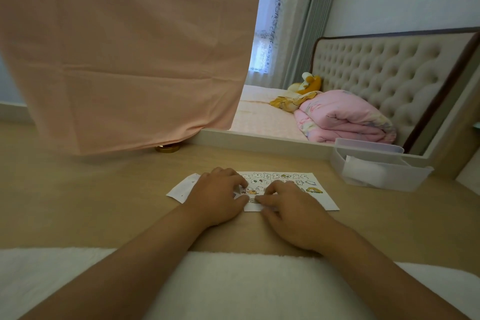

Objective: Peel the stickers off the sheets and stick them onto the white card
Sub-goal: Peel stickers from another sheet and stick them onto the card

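Both hands are resting on a pale wooden desk (104,202), working over a sticker sheet (309,187) that is lying flat beneath and beyond the fingers. The left hand (217,197) is sitting with its fingers curled down onto the sheet's left part, pinning it, and its thumb is pointing toward the right hand (291,212). The right hand is pressing its fingertips (259,199) on the sheet's near edge, touching or almost touching the left thumb (whether a sticker is pinched between them, I cannot tell, since the fingers are hiding the spot). Rows of small cartoon stickers are showing past the knuckles. The white card (183,187) is lying partly under the left hand, sticking out on that hand's outer side. Beyond the right hand and further to the right, a clear plastic box (374,166) is standing well apart. A pink cloth (130,54) is hanging far beyond the left hand.
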The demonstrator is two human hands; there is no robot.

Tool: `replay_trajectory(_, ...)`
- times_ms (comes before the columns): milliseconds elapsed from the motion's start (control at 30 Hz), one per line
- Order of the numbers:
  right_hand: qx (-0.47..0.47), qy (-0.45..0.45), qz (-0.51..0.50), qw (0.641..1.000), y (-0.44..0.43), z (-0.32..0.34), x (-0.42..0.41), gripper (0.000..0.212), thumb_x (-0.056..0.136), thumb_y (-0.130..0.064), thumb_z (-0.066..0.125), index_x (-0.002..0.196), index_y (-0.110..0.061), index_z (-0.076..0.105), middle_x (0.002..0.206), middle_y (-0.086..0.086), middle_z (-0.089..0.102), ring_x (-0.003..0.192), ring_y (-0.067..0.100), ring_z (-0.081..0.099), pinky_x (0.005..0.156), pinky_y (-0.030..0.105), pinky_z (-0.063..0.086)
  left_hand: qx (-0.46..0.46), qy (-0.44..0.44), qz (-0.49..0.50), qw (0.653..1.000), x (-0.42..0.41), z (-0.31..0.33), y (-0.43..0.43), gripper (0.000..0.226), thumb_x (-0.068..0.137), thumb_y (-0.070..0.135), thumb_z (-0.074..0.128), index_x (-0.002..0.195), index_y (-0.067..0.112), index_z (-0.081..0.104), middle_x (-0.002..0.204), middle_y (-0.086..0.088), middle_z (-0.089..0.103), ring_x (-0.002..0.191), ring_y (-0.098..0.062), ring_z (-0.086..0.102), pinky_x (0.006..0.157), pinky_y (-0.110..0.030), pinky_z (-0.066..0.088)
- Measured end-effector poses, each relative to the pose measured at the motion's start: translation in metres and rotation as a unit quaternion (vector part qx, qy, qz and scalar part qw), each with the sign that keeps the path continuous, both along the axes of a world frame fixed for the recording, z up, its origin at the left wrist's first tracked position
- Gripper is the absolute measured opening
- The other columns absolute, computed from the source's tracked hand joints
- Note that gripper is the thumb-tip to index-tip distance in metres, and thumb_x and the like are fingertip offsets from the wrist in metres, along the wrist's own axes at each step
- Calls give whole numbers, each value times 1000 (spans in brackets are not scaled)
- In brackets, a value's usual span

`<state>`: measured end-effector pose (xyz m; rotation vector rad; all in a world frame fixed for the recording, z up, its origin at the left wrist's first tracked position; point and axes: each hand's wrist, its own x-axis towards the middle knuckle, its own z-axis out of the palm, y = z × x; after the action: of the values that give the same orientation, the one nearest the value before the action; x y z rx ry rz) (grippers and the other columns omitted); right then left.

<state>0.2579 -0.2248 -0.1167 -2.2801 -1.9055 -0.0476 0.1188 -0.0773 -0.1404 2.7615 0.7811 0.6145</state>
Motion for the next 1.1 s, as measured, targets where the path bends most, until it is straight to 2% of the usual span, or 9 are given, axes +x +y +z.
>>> replay_trajectory(167,-2,-64,16,998,-3,-6,0,41,103,-39,34,139,-35,53,134,-6,47,116,20,42,93,38,43,110,32,-62,991,-2,14,-10,35,98,45,49,127,33,65,138,12,56,127,-10,43,106,-31,32)
replay_trajectory(267,-2,-73,13,997,0,-7,-1,41,102,-40,34,138,-33,53,133,-4,46,117,20,41,92,38,42,77,120,-103,984,-8,13,-19,47,103,46,39,143,27,52,148,6,48,134,-13,39,109,-35,36)
replay_trajectory(367,-1,-91,10,996,2,-9,-2,46,101,-42,30,141,-31,51,134,-3,46,118,22,42,89,39,41,56,176,-90,979,-16,9,-21,56,104,51,30,155,27,32,161,8,29,147,-11,23,118,-37,26)
replay_trajectory(467,-7,-91,8,996,-1,-8,-4,64,93,-50,13,141,-32,51,136,-4,49,119,22,43,90,39,41,35,190,-74,978,-18,6,-23,57,105,49,25,158,28,20,166,11,15,152,-8,12,123,-36,17)
replay_trajectory(567,-17,-93,6,995,-5,-4,-1,49,101,-48,27,138,-31,55,141,-4,50,123,23,44,95,37,43,24,199,-67,977,-18,5,-24,58,106,49,24,159,28,15,166,13,8,152,-5,6,124,-37,14)
replay_trajectory(667,-13,-87,4,996,-7,-3,-2,44,102,-45,32,133,-29,59,138,-4,53,122,23,46,94,36,45,18,190,-67,979,-18,4,-23,57,106,48,26,159,29,19,166,13,10,152,-4,8,124,-37,15)
replay_trajectory(800,12,-70,2,997,-8,-7,-5,65,87,-49,13,135,-34,54,123,-6,54,112,21,48,85,36,45,28,130,-70,989,-20,0,-24,58,101,55,25,153,31,37,163,9,25,150,-9,17,120,-34,23)
replay_trajectory(900,16,-63,5,998,-6,-6,-4,46,98,-43,31,136,-36,55,126,-6,52,115,20,44,85,35,43,56,124,-65,989,-22,4,-27,77,87,63,10,147,30,45,148,8,39,136,-10,30,108,-34,37)
replay_trajectory(1100,2,-37,3,999,-8,-2,-5,41,99,-39,38,135,-35,59,131,-6,50,119,19,42,92,37,44,26,84,-47,995,-22,9,-31,46,102,42,44,140,22,56,149,9,46,138,-7,35,109,-26,37)
